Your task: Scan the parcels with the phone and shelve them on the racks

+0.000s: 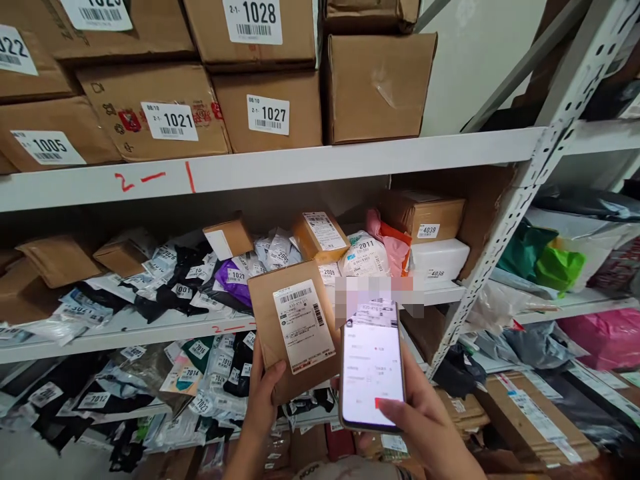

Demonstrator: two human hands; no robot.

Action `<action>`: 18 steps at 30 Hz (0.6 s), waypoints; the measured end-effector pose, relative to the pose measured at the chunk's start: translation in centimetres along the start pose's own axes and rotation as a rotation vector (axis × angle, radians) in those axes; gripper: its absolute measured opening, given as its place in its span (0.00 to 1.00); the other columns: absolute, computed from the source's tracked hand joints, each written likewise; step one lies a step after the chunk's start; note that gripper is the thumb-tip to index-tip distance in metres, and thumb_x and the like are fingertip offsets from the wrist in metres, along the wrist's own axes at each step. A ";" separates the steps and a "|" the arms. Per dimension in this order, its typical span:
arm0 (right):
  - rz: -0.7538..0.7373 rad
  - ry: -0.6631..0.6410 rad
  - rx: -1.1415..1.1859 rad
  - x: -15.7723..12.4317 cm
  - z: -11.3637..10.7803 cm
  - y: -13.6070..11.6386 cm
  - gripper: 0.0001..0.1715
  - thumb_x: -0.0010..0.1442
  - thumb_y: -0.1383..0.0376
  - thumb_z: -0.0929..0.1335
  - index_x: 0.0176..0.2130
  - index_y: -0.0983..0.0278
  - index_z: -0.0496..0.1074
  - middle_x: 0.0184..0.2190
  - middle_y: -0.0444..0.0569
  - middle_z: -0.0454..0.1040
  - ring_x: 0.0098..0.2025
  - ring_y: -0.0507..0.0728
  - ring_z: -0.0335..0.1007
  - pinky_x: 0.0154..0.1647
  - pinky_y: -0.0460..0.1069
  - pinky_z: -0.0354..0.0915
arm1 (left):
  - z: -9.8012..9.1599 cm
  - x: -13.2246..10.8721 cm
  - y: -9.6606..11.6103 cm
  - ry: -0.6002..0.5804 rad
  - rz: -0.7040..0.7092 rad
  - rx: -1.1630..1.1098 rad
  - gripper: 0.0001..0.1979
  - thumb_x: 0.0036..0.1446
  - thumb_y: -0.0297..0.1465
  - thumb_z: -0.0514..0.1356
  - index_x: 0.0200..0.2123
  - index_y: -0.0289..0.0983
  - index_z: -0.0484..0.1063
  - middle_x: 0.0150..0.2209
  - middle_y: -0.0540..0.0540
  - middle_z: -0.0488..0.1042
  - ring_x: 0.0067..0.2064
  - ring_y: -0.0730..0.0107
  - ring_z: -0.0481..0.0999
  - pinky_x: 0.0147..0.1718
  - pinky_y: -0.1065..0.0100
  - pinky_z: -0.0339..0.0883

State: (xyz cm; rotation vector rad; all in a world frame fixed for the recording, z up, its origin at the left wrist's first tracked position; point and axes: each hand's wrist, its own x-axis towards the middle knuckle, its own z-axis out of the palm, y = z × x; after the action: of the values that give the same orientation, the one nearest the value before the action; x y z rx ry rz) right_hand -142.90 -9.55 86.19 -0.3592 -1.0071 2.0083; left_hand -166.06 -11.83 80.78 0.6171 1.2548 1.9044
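Note:
My left hand (pixel 261 395) grips a small brown cardboard parcel (pixel 274 320) from below, thumb on its front; a white shipping label with a barcode faces me. My right hand (pixel 425 420) holds a smartphone (pixel 372 363) upright beside the parcel, its lit white screen towards me, and my thumb rests near a red mark low on the screen. Both sit in front of the middle shelf of a white metal rack.
The top shelf (pixel 310 163) carries numbered cardboard boxes such as 1021 (pixel 170 121) and 1027 (pixel 269 115). Lower shelves hold heaps of labelled poly bags (pixel 190 283) and small boxes. A perforated rack post (pixel 520 200) slants on the right, with more parcels beyond it.

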 end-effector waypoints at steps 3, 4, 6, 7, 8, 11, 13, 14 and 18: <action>-0.033 0.101 -0.027 0.3 -0.9 -0.2 0.62 0.57 0.62 0.74 0.69 0.49 0.30 0.52 0.56 0.73 0.43 0.67 0.75 0.29 0.54 0.75 | -0.1 0.1 -0.1 0.019 0.002 -0.010 0.48 0.44 0.42 0.68 0.67 0.47 0.53 0.60 0.45 0.69 0.62 0.49 0.65 0.58 0.56 0.65; -0.040 0.129 -0.038 0.4 -1.1 -0.3 0.60 0.57 0.63 0.74 0.69 0.49 0.32 0.51 0.55 0.74 0.42 0.67 0.76 0.29 0.54 0.75 | -0.2 0.1 -0.2 0.023 -0.001 -0.013 0.48 0.44 0.42 0.69 0.67 0.48 0.53 0.60 0.46 0.69 0.62 0.49 0.65 0.58 0.56 0.65; -0.066 0.159 -0.044 0.7 -1.4 -0.4 0.56 0.57 0.64 0.74 0.68 0.50 0.37 0.52 0.55 0.73 0.42 0.66 0.76 0.28 0.54 0.75 | -0.3 0.1 -0.2 0.034 -0.011 -0.018 0.48 0.43 0.42 0.69 0.67 0.48 0.54 0.59 0.46 0.71 0.62 0.48 0.66 0.58 0.56 0.65; -0.084 0.163 -0.042 0.9 -1.5 -0.4 0.55 0.57 0.64 0.74 0.68 0.50 0.39 0.52 0.55 0.73 0.43 0.66 0.75 0.28 0.53 0.75 | -0.3 0.2 -0.2 0.045 -0.021 -0.018 0.49 0.42 0.42 0.69 0.67 0.47 0.54 0.58 0.46 0.71 0.61 0.48 0.66 0.58 0.56 0.66; -0.099 0.163 -0.044 1.0 -1.6 -0.4 0.54 0.56 0.65 0.73 0.68 0.51 0.39 0.53 0.56 0.72 0.43 0.67 0.75 0.27 0.53 0.75 | -0.4 0.2 -0.1 0.057 -0.033 -0.019 0.49 0.42 0.41 0.70 0.67 0.47 0.55 0.57 0.46 0.72 0.61 0.48 0.66 0.58 0.56 0.66; -0.108 0.153 -0.055 1.3 -1.6 -0.4 0.53 0.57 0.65 0.73 0.68 0.53 0.39 0.51 0.57 0.73 0.43 0.67 0.75 0.27 0.54 0.75 | -0.7 0.4 -0.2 0.063 -0.064 -0.043 0.50 0.41 0.40 0.70 0.67 0.47 0.54 0.56 0.47 0.73 0.61 0.50 0.66 0.57 0.57 0.66; -0.107 0.151 -0.058 1.5 -1.5 -0.4 0.52 0.58 0.65 0.73 0.67 0.53 0.39 0.51 0.58 0.74 0.44 0.67 0.75 0.27 0.54 0.75 | -1.0 0.5 -0.2 0.052 -0.084 -0.058 0.50 0.41 0.39 0.71 0.67 0.48 0.54 0.56 0.47 0.73 0.61 0.49 0.67 0.55 0.57 0.69; -0.108 0.147 -0.058 1.5 -1.5 -0.4 0.52 0.58 0.65 0.73 0.67 0.53 0.40 0.51 0.58 0.74 0.45 0.68 0.75 0.27 0.54 0.75 | -1.1 0.6 -0.3 0.054 -0.094 -0.055 0.51 0.40 0.39 0.71 0.67 0.48 0.54 0.56 0.47 0.74 0.60 0.49 0.68 0.54 0.57 0.70; -0.113 0.102 -0.069 1.8 -1.6 -0.4 0.53 0.58 0.65 0.73 0.67 0.53 0.39 0.51 0.57 0.74 0.46 0.69 0.75 0.27 0.54 0.76 | -1.7 0.9 -0.6 0.052 -0.093 -0.020 0.50 0.39 0.40 0.71 0.66 0.48 0.55 0.56 0.47 0.73 0.59 0.50 0.69 0.51 0.60 0.72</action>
State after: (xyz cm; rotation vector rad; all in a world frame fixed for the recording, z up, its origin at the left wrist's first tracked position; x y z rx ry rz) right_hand -142.89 -7.20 85.64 -0.4285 -1.0117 1.8389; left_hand -167.65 -11.96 79.53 0.4933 1.2733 1.8644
